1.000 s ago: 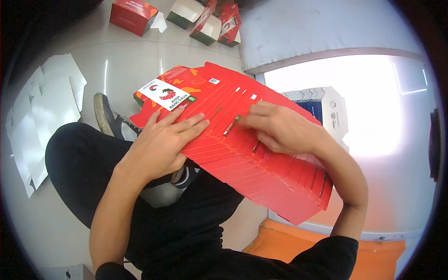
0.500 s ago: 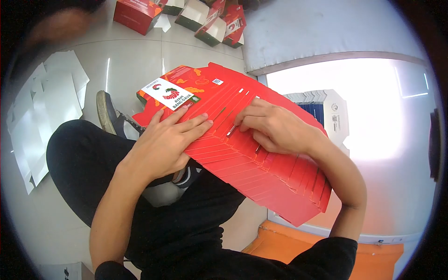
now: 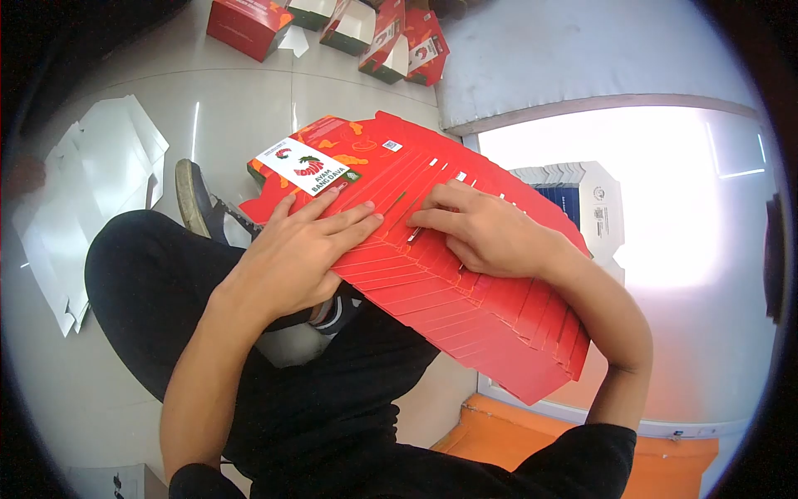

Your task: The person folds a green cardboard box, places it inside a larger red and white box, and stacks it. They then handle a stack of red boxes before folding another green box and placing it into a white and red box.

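Observation:
A fanned stack of flat red cardboard box blanks [image 3: 507, 333] rests tilted over my lap. The front blank carries a white label with a rooster logo and the words "Ayam Bang Dava". My left hand [image 3: 303, 254] lies on the blanks just below that label, its fingers spread and its thumb out of sight beneath. Farther right, my right hand [image 3: 490, 229] is bent over the overlapping edges, with curled fingers and the index fingertip pressed close to one edge. Exactly how many blanks those fingers grip is hidden.
Folded red boxes [image 3: 249, 29] stand on the tiled floor at the top. White sheets [image 3: 100, 179] lie at the left, with a blurred hand [image 3: 27, 173] of another person beside them. A pile of dark blue and white cardboard [image 3: 594, 204] stands behind the blanks, near a bright panel.
My right fingers have shifted slightly left along the blanks' edges. My left hand stays in place. At the left, the white sheets have shifted and the other person's blurred hand has moved lower.

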The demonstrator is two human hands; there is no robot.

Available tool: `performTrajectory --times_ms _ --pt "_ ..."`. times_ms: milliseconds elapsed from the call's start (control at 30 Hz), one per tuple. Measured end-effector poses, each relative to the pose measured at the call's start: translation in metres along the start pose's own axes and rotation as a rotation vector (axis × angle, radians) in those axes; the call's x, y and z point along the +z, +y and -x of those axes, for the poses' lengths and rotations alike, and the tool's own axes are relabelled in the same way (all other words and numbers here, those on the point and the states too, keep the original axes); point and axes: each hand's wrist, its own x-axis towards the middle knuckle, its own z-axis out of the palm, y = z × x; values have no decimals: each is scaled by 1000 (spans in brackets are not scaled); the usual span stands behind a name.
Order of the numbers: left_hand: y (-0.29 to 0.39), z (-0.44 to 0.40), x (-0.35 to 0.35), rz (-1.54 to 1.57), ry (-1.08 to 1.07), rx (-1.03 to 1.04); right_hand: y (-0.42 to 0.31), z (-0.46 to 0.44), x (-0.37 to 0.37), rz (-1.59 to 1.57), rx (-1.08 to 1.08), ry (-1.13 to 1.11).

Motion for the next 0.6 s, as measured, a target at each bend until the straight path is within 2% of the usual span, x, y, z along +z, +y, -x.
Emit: performTrajectory --times_ms 67,167,467,600 --pt "-1 1 0 -15 7 6 0 -2 0 28 13 -53" --pt "-1 0 2 -33 10 17 1 -5 -1 103 -81 5" --pt "-2 1 0 -11 4 18 14 -14 8 5 -129 22" --pt "-2 1 3 -48 19 32 9 -20 7 -30 -77 29"
